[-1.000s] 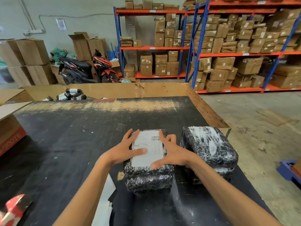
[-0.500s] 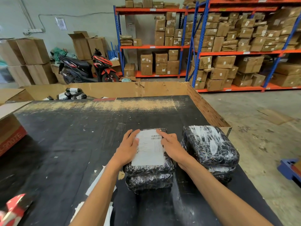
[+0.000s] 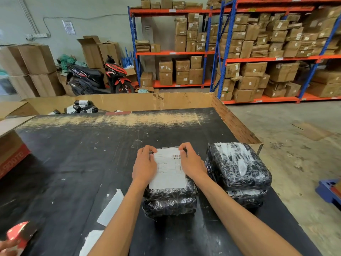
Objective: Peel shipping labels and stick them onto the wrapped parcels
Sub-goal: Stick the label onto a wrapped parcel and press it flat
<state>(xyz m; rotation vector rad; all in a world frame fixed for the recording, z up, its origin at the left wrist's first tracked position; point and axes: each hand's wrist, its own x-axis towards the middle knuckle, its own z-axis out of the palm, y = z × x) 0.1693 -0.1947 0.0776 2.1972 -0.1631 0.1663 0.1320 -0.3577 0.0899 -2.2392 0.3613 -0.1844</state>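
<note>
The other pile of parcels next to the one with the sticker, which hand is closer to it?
Right. The right hand is beside that pile; the left hand is across the label.

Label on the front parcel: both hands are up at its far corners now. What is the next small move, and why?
Probably lift both hands off and reach for a fresh label. The label already lies flat on the front parcel, with the left hand and right hand pressing its far corners, while the stack beside it shows no label on top.
</note>
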